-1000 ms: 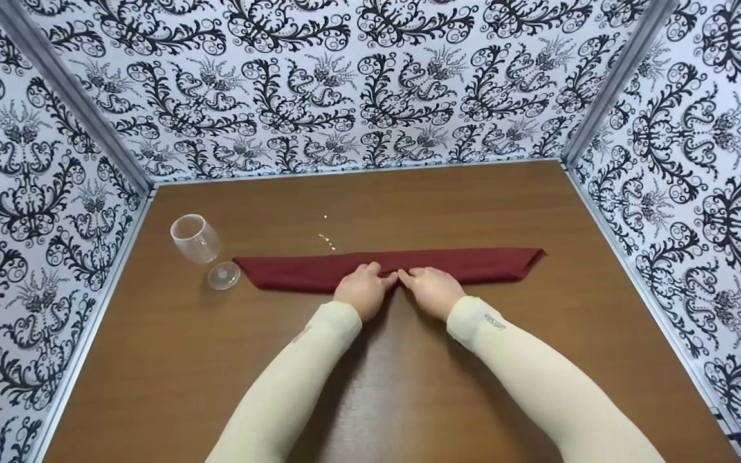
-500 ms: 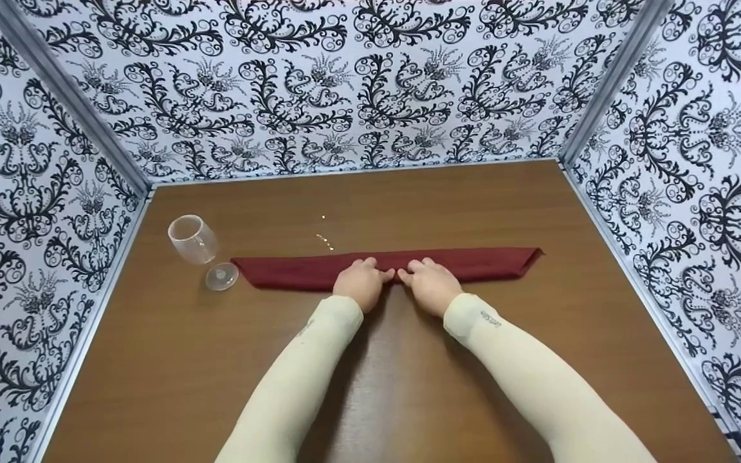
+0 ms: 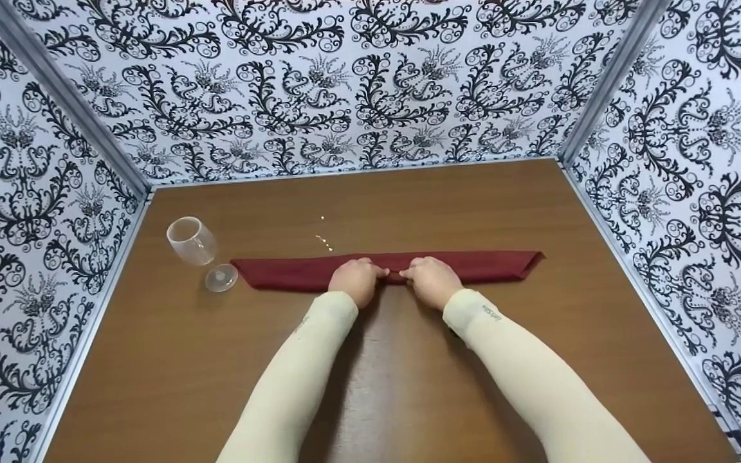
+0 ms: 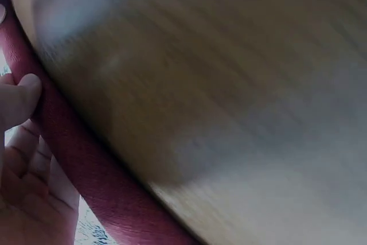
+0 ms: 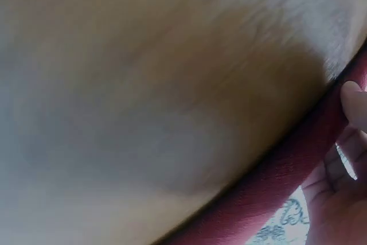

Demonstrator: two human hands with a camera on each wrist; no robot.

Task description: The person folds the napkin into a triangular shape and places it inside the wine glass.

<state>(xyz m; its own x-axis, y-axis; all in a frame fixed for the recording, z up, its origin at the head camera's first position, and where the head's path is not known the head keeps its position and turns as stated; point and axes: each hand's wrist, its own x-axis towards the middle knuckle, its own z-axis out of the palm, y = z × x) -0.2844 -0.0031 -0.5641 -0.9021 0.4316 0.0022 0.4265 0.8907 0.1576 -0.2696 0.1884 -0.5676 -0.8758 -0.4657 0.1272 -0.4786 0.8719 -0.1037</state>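
A dark red cloth napkin (image 3: 493,265), folded into a long flat strip with slanted ends, lies across the wooden table (image 3: 383,373). Near the strip's middle, my left hand (image 3: 353,281) pinches its near edge. My right hand (image 3: 435,281) does the same just to the right, with a small gap between the two thumbs. In the left wrist view the thumb (image 4: 30,87) presses on the napkin, its other fingers curled behind. The right wrist view shows the right thumb (image 5: 351,97) on the red fabric and curled fingers beyond it. The napkin's underside is hidden.
An upright clear stemmed glass (image 3: 193,243) stands on the left, its foot close to the napkin's left end. Small bright specks (image 3: 324,241) show behind the napkin. Black-and-white patterned walls (image 3: 319,83) enclose the back and both sides.
Both hands' fingers have drawn in and curled on the cloth. The thumbs have moved slightly apart along its near edge. Napkin and glass have kept their places.
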